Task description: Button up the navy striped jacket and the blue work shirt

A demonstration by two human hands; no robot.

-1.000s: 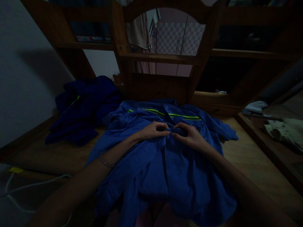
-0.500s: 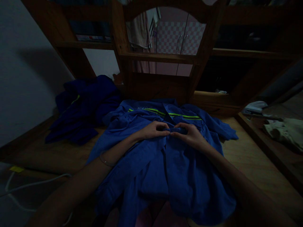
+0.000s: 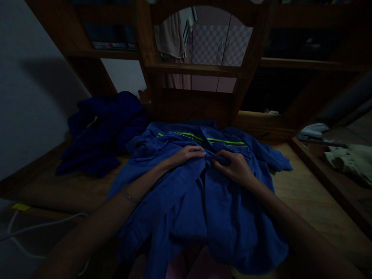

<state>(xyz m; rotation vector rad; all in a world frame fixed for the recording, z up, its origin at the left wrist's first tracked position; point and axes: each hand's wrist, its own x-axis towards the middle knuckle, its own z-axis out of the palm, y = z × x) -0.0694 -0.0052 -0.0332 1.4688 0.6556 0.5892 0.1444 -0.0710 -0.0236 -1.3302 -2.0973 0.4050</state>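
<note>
A blue long-sleeved work jacket (image 3: 186, 209) with yellow-green stripes across its chest lies spread over a wooden surface, its lower hem hanging toward me. At the middle of the front opening, my left hand (image 3: 188, 154) is closed on the left front edge, its fingers laid over the cloth and the thumb hidden. My right hand (image 3: 232, 164) pinches the right front edge between thumb and fingers, just beside the left fingertips. Whether a button sits between the fingers is too dark to tell.
Dark blue clothing (image 3: 107, 128) lies crumpled at the back left. The wooden tabletop (image 3: 302, 190) ends in a raised edge at right, with pale cloth (image 3: 348, 161) beyond. Behind the jacket stands a wooden shelf unit (image 3: 194, 69) with a mirror. A white cable (image 3: 46, 223) hangs at the lower left.
My left hand has shifted slightly up and left, its fingers now flatter over the cloth. The fingertips of both hands have parted a little; the right hand keeps its pinch.
</note>
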